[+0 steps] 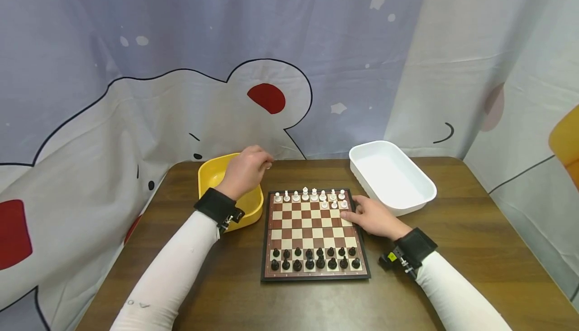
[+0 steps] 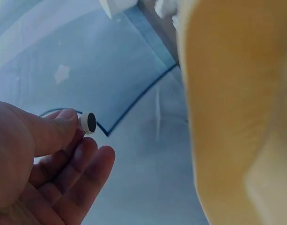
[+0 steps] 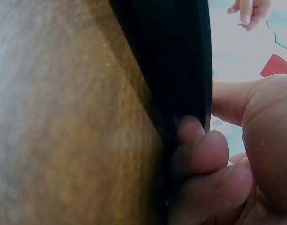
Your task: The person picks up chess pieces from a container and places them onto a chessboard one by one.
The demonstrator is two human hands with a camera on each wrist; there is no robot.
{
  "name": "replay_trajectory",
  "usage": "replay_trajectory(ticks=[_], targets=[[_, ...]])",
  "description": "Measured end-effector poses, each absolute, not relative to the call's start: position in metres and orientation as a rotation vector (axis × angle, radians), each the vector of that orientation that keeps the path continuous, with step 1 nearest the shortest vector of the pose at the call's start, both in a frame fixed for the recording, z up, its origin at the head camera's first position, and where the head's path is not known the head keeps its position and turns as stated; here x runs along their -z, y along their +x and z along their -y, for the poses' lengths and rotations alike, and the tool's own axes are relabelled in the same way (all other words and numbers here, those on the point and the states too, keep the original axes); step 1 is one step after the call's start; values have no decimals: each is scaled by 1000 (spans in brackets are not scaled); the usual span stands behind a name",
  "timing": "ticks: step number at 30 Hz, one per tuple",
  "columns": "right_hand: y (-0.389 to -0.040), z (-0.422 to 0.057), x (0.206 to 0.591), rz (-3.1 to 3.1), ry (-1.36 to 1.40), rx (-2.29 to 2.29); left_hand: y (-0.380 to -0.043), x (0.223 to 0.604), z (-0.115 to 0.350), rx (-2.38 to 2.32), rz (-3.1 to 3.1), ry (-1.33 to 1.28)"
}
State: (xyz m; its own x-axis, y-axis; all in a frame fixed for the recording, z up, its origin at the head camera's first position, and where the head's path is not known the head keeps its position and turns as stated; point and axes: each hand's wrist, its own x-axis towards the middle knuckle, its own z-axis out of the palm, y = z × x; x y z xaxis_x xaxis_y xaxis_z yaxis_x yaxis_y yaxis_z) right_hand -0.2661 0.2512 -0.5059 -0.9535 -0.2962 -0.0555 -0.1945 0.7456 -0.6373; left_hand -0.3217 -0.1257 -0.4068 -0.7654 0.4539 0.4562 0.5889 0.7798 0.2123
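Above the yellow bowl (image 1: pixel 235 205), my left hand (image 1: pixel 246 170) pinches a white chess piece (image 2: pixel 88 123) between thumb and fingers; my right hand (image 1: pixel 373 216) grips the chessboard (image 1: pixel 312 230) edge on the counter (image 1: pixel 475 230).

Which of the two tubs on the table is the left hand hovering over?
The yellow tub, left of the chessboard. The left hand pinches a white chess piece above it; the white tub sits right.

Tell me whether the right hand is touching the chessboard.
Touching. The right wrist view shows the right hand's fingers pressed against the chessboard's black edge.
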Motion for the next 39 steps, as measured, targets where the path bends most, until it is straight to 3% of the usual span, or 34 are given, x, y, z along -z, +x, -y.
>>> replay_trajectory(ticks=[28, 39], targets=[[-267, -254, 510, -2780, -394, 992, -293, 425, 52, 588, 2677, -1301], [-268, -253, 510, -2780, -391, 1003, -293, 438, 34, 509, 2696, -1365]])
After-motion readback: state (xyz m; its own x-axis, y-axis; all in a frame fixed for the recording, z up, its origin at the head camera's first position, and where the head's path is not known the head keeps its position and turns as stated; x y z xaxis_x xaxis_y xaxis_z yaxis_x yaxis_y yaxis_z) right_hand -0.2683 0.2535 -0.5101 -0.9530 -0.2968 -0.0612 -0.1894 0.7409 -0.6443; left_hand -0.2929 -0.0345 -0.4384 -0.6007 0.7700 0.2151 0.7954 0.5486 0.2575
